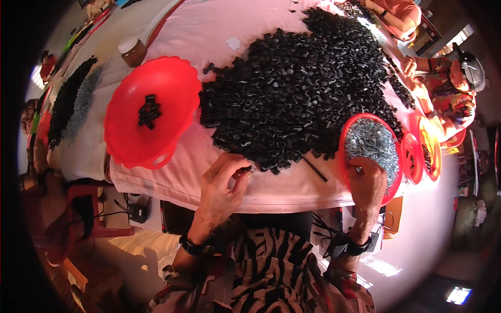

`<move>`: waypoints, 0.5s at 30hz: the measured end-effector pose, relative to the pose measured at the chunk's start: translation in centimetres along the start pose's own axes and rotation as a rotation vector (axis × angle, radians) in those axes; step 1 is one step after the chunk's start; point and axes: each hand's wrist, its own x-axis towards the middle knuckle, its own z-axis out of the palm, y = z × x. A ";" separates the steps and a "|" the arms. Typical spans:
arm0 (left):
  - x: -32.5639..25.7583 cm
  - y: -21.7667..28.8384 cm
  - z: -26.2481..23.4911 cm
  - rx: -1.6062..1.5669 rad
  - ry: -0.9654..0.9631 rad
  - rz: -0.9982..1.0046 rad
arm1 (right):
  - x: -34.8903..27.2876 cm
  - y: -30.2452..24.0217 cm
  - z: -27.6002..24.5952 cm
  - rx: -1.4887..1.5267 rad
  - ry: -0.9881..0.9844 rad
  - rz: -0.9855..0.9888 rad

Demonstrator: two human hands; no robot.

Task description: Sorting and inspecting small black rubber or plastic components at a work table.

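My left hand (pixel 222 182) is at the near edge of a large heap of small black plastic pieces (pixel 292 88). Its thumb and forefinger pinch one small black plastic piece (pixel 245 169). At the right, my right hand (pixel 368 180) reaches over a red bowl (pixel 345 136) full of small silvery metal pieces (pixel 373 143). Its fingers are closed together at the bowl's near-left side, and whatever they hold is too small to make out. A thin black rod (pixel 315 169) lies on the cloth between my hands. To the left stands a red scalloped dish (pixel 125 109) with several black pieces (pixel 150 111) in it.
A pale pink cloth (pixel 209 21) covers the table. A brown jar with a white lid (pixel 131 51) stands behind the scalloped dish. More red bowls (pixel 412 159) stand at the right, where other people (pixel 443 99) sit. Further black and silvery heaps (pixel 75 101) lie at far left.
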 end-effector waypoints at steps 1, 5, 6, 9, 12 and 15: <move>-0.2 -0.2 0.1 -0.051 0.023 -0.024 | 0.1 -0.1 0.0 0.016 -0.010 0.023; -0.4 -0.4 0.0 -0.100 0.044 -0.067 | 0.3 0.3 0.2 0.180 -0.057 0.041; -0.3 -0.3 0.1 -0.115 0.045 -0.077 | 0.3 0.5 0.3 0.297 -0.082 0.066; 0.1 0.0 0.1 -0.132 0.057 -0.059 | 0.4 0.3 -0.1 0.331 -0.107 0.065; 0.2 0.2 0.0 -0.108 0.072 -0.012 | 0.2 0.1 0.0 0.336 -0.120 0.017; 0.3 0.1 0.0 -0.118 0.089 -0.038 | 0.1 -0.2 -0.1 0.346 -0.124 0.033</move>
